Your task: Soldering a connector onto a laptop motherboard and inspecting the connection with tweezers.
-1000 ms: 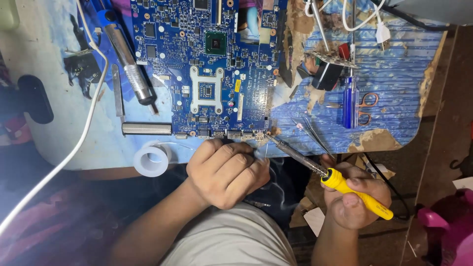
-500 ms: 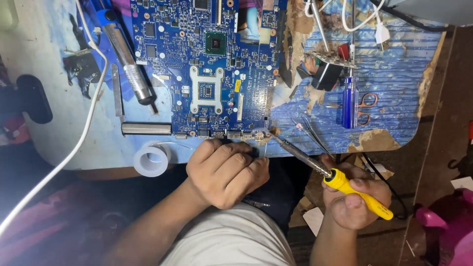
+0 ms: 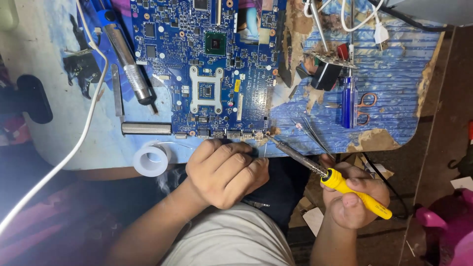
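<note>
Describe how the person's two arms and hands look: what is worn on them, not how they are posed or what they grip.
Both arms are bare from the hands up to the bottom edge of the picture: no sleeves show. The left hand and the right hand wear no gloves, and no ring, watch or bracelet shows on them. The fingers are uncovered.

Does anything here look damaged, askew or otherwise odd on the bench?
Yes. The blue table covering is torn and peeling, baring brown patches near the circuit board and at the near edge. Otherwise the right hand holds a yellow soldering iron to the board's edge; the left hand rests there.
</note>
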